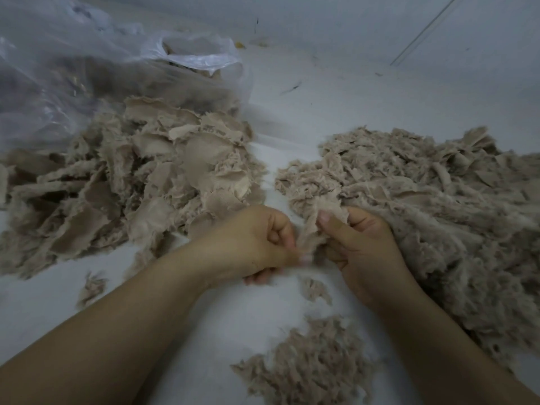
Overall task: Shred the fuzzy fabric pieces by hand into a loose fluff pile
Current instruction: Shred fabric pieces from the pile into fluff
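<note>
A small beige fuzzy fabric piece [314,229] hangs between my two hands at the centre. My left hand [257,244] pinches its lower left edge with curled fingers. My right hand [359,247] grips its right side, thumb pressed on top. On the left lies a heap of flat fuzzy fabric pieces [131,188]. A wide mass of torn, fluffier fabric [438,217] spreads on the right, touching my right hand. A smaller loose fluff pile [309,361] sits near the bottom between my forearms.
A crumpled clear plastic bag [87,59] holding more fabric lies at the back left, behind the heap. Small scraps [92,287] lie scattered on the white surface [233,317]. A thin line marks the surface at the top right.
</note>
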